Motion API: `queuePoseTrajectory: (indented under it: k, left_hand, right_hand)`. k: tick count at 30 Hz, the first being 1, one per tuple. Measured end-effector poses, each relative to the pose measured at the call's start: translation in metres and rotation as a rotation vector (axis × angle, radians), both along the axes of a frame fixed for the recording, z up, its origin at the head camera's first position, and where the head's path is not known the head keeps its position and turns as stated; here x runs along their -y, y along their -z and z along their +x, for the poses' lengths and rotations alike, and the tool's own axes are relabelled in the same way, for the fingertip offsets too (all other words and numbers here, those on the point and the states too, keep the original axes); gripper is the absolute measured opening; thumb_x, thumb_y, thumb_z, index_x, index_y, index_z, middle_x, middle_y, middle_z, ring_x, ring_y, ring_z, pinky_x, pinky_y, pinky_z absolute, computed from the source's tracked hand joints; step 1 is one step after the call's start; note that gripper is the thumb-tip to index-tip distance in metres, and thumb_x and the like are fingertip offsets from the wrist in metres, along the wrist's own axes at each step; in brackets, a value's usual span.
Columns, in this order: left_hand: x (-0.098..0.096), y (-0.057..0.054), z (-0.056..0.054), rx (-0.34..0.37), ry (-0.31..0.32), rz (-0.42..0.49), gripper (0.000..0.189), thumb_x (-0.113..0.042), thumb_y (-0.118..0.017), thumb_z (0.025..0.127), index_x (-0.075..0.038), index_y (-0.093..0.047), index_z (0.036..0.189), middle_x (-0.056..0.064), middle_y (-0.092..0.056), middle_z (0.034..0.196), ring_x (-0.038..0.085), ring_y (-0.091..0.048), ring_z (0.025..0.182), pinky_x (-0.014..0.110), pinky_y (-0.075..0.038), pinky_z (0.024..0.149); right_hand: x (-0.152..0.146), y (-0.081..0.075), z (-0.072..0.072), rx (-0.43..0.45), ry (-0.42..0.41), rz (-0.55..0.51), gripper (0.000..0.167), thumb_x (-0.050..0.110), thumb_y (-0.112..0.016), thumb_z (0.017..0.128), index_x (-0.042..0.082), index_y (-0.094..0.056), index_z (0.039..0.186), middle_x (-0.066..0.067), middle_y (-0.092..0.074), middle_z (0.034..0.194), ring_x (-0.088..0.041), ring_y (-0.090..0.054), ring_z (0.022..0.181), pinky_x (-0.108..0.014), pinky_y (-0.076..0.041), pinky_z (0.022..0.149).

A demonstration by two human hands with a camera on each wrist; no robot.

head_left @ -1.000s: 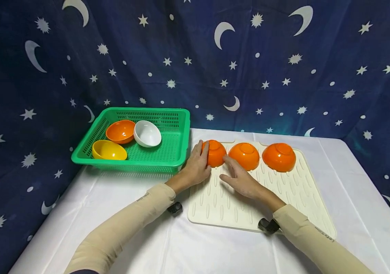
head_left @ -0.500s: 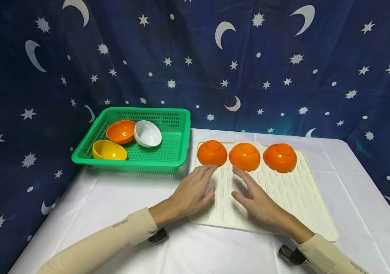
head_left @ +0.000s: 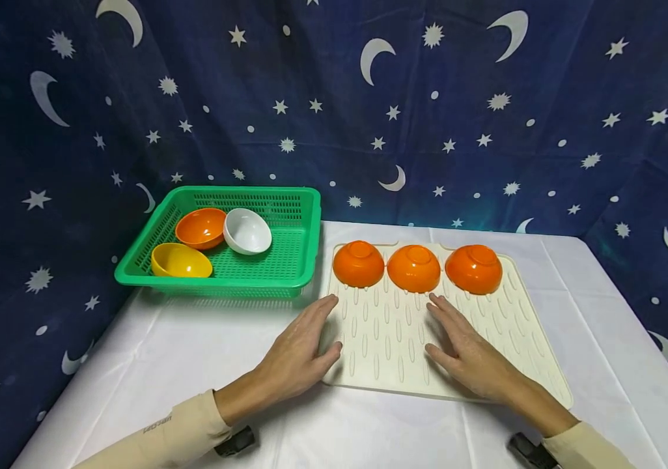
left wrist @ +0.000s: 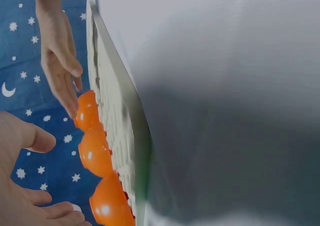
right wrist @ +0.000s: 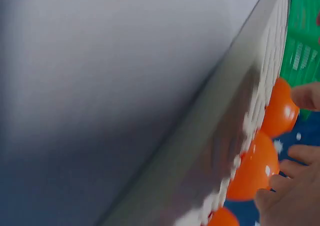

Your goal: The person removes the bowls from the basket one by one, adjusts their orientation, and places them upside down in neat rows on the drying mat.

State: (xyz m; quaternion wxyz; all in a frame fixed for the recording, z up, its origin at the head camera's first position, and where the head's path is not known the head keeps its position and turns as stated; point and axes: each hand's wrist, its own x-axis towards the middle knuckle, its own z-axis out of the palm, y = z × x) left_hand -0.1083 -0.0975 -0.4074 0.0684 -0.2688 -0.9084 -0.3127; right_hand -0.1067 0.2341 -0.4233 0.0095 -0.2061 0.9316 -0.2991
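Three orange bowls lie upside down in a row along the far edge of a cream drying mat: the left bowl [head_left: 359, 264], the middle bowl [head_left: 414, 269] and the right bowl [head_left: 474, 270]. My left hand [head_left: 294, 357] hovers by the left edge of the mat [head_left: 387, 339], fingers extended and holding nothing. Over the mat's right part, my right hand [head_left: 474, 355] also has its fingers spread and holds nothing. Both hands are apart from the bowls. In the left wrist view, the left palm [left wrist: 20, 186] shows beside the row of bowls.
A green basket [head_left: 252, 283] stands at the left back. Inside it are an orange bowl [head_left: 201, 228], a white bowl [head_left: 247, 232] and a yellow bowl [head_left: 181, 261]. A white cloth [head_left: 193, 352] covers the table. Behind hangs a dark blue curtain [head_left: 334, 98] with moons and stars.
My left hand has let go of the left orange bowl and drawn back toward the lower left. The right hand has moved back and to the right. The bowls stay in place.
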Motion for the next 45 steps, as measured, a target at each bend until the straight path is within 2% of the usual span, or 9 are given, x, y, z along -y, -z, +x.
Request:
queuePoseTrajectory:
  k: [4,7,11,15,20,28,38,45]
  left_hand:
    - [0.006,0.002,0.004,-0.026,-0.012,0.009,0.070,-0.021,-0.066,0.095,-0.001,-0.036,0.155,0.010,-0.037,0.159,0.023,-0.036,0.145,0.044,-0.033,0.115]
    - [0.009,0.002,0.006,-0.023,-0.015,0.023,0.069,-0.021,-0.066,0.096,-0.002,-0.036,0.156,0.008,-0.036,0.160,0.022,-0.036,0.145,0.044,-0.033,0.115]
    - [0.013,-0.001,0.007,-0.049,-0.035,0.053,0.067,-0.019,-0.066,0.096,-0.002,-0.038,0.155,0.009,-0.040,0.158,0.022,-0.038,0.144,0.045,-0.035,0.114]
    - [0.019,-0.004,0.007,-0.110,-0.050,0.074,0.069,-0.018,-0.066,0.095,-0.003,-0.036,0.155,0.012,-0.041,0.157,0.023,-0.038,0.144,0.046,-0.036,0.113]
    - [0.027,-0.009,0.008,-0.169,-0.054,0.094,0.074,-0.017,-0.067,0.093,-0.004,-0.033,0.157,0.010,-0.037,0.160,0.021,-0.035,0.145,0.046,-0.035,0.114]
    - [0.036,-0.014,0.008,-0.218,-0.079,0.098,0.073,-0.016,-0.066,0.093,-0.003,-0.033,0.157,0.010,-0.038,0.158,0.025,-0.037,0.144,0.047,-0.036,0.113]
    - [0.042,-0.009,0.006,-0.265,-0.091,0.102,0.073,-0.012,-0.069,0.090,-0.001,-0.035,0.155,0.013,-0.039,0.158,0.026,-0.039,0.143,0.049,-0.040,0.110]
    - [0.047,-0.009,0.002,-0.265,-0.100,0.104,0.075,-0.011,-0.070,0.091,-0.002,-0.034,0.156,0.012,-0.038,0.158,0.028,-0.040,0.142,0.052,-0.041,0.108]
  right_hand:
    - [-0.020,-0.003,0.000,-0.029,0.024,0.100,0.076,0.033,-0.067,0.099,0.000,-0.032,0.157,-0.015,-0.020,0.166,-0.034,-0.015,0.152,-0.056,-0.020,0.118]
    - [-0.034,-0.006,-0.001,-0.017,0.059,0.146,0.079,0.038,-0.065,0.100,-0.003,-0.030,0.157,-0.020,-0.019,0.165,-0.037,-0.013,0.152,-0.060,-0.018,0.118]
    - [-0.054,-0.006,-0.003,-0.040,0.095,0.205,0.081,0.041,-0.063,0.100,-0.005,-0.027,0.157,-0.027,-0.020,0.163,-0.040,-0.013,0.151,-0.056,-0.012,0.120]
    - [-0.073,-0.002,-0.006,-0.073,0.118,0.252,0.083,0.042,-0.063,0.100,-0.009,-0.028,0.155,-0.030,-0.023,0.161,-0.041,-0.012,0.151,-0.054,-0.008,0.121]
    - [-0.091,-0.001,-0.008,-0.058,0.144,0.259,0.083,0.042,-0.061,0.101,-0.010,-0.026,0.155,-0.031,-0.022,0.161,-0.043,-0.009,0.151,-0.054,-0.004,0.121]
    - [-0.121,0.009,-0.014,-0.009,0.228,0.322,0.088,0.048,-0.052,0.104,-0.013,-0.015,0.156,-0.036,-0.014,0.160,-0.052,-0.008,0.147,-0.060,-0.002,0.119]
    - [-0.156,0.026,-0.019,0.087,0.262,0.305,0.075,0.040,-0.035,0.111,-0.017,-0.011,0.153,-0.039,-0.006,0.159,-0.057,-0.002,0.145,-0.067,-0.003,0.115]
    - [-0.158,0.031,-0.021,0.027,0.202,0.288,0.064,0.027,-0.035,0.111,-0.017,-0.016,0.153,-0.039,-0.014,0.158,-0.055,-0.005,0.146,-0.054,0.003,0.120]
